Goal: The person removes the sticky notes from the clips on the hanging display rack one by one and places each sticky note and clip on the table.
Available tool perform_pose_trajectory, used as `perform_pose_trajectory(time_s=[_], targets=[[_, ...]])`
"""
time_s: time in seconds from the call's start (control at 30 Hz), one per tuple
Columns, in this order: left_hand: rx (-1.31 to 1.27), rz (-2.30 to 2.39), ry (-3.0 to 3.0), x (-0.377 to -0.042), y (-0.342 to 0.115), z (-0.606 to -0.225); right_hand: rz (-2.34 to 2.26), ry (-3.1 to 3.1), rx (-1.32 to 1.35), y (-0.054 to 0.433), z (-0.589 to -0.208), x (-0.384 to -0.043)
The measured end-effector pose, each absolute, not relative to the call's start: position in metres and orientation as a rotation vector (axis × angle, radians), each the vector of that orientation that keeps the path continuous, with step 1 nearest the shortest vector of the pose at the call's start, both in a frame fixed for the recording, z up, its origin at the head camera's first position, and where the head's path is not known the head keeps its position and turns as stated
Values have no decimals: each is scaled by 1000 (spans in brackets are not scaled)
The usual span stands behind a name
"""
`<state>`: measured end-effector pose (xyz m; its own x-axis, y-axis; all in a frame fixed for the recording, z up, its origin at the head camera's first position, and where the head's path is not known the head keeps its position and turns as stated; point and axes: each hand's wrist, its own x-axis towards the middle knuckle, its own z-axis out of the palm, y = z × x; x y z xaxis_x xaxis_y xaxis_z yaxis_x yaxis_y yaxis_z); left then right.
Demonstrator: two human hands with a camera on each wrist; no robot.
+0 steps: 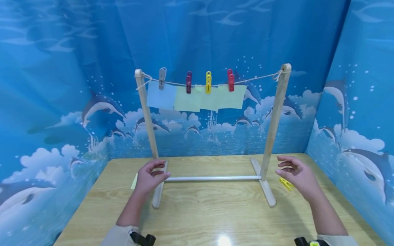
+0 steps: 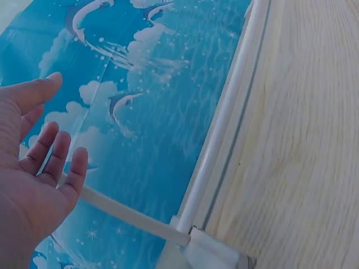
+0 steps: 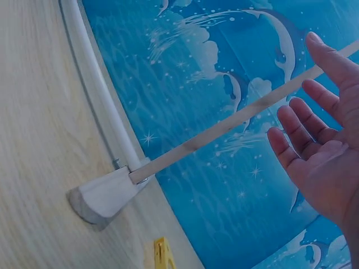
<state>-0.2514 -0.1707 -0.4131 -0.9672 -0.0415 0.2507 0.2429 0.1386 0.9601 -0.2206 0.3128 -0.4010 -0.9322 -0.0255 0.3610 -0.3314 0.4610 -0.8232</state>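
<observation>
My left hand (image 1: 150, 179) is raised by the foot of the left wooden post, fingers loosely bent and holding nothing; its palm (image 2: 33, 196) shows in the left wrist view. By the right post (image 1: 275, 126) hovers my right hand (image 1: 298, 176), likewise relaxed with nothing in it. On the string (image 1: 257, 78) between the posts, a grey clothespin (image 1: 161, 78), a purple one, a yellow clothespin (image 1: 208, 82) and a red clothespin (image 1: 230, 80) clip a light blue paper (image 1: 161, 97) and pale green papers (image 1: 232, 97). The papers hang side by side, partly overlapping.
Yellow clothespins (image 1: 286, 184) lie on the table beside the right hand. A pale green paper (image 1: 133, 182) is partly hidden behind the left hand. A white bar (image 1: 212, 178) joins the stand's feet on the wooden table (image 1: 209, 212). Dolphin-print curtains surround it.
</observation>
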Motion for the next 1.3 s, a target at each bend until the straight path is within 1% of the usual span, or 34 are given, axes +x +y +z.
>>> perform_pose_trajectory(time_s=[0.37, 0.67, 0.87, 1.3], targets=[[-300, -1889, -2246, -260, -154, -403, 1476, -2297, 502, 311, -381, -223], [-351, -1942, -2227, -263, -145, -390, 1477, -2289, 566, 300, -364, -225], [-397, -1897, -2254, -264, -142, -383, 1466, -2308, 576, 292, -351, -227], [-447, -1933, -2249, -270, -126, -367, 1396, -2300, 740, 278, -320, -233]])
